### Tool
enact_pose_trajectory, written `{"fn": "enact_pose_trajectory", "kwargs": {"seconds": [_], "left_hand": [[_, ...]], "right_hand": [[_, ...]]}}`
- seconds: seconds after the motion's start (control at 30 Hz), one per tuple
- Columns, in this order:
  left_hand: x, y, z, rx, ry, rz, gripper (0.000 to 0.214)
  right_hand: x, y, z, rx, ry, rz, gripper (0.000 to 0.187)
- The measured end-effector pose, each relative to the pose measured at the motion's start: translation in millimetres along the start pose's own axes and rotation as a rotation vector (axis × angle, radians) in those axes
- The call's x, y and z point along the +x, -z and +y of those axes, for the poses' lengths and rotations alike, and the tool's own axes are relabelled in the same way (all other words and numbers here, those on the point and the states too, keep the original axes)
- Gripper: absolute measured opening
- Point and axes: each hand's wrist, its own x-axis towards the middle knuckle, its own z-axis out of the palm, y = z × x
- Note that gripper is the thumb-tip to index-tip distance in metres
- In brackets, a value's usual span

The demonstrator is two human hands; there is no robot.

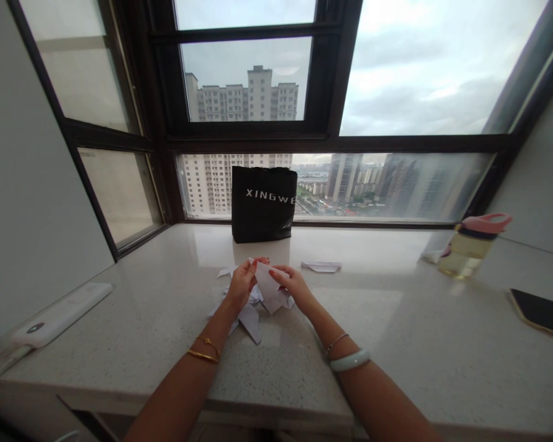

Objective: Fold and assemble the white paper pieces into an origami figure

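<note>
The left hand (242, 282) and right hand (295, 286) pinch white paper (270, 296); the black bag (262, 220) beyond reads "XINGWE".

Matt paper sheet (271, 293), glossy stone-look counter (267, 374), faintly shiny bag (262, 218), smooth plastic bottle (466, 250)

The countertop (396, 350) bears a black shopping bag (263, 212) at 12 o'clock, pink-lidded water bottle (467, 250) at 2, smartphone (541, 312) at 3 and corded white power strip (62, 313) at 9.

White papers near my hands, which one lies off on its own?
The folded strip beyond the right hand: it lies alone, while the loose pieces are heaped together and another sheet is held.
</note>
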Motion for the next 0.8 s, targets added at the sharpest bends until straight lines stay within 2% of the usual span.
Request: {"fn": "enact_pose_trajectory", "kwargs": {"seconds": [0.13,0.23,0.33,0.5,0.6,0.7,0.8], "left_hand": [[1.7,2.0,-0.6,-0.016,-0.022,0.042,0.027],[2.3,2.9,-4.1,-0.034,0.008,0.038,0.023],[2.8,5.7,-6.0,-0.043,0.041,0.094,0.025],[4.9,12.7,-1.5,0.071,0.037,0.21,0.032],[6.9,16.7,2.5,0.157,0.007,0.284,0.036],[9.2,22.2,9.0,0.237,-0.043,0.379,0.041],[10.9,28.6,19.7,0.263,-0.126,0.471,0.044]], "right_hand": [[0.6,2.7,-2.8,0.035,-0.047,-0.006,0.029],[9.4,15.4,-7.2,0.007,-0.059,0.016,0.027],[20.5,47.5,-16.7,-0.057,-0.104,0.054,0.023],[22.6,127.8,-36.5,-0.256,-0.246,0.07,0.019],[19.5,165.7,-43.1,-0.415,-0.318,0.103,0.016],[21.3,183.2,-41.3,-0.564,-0.336,0.139,0.016],[26.9,185.4,-32.6,-0.688,-0.303,0.159,0.016]]}}
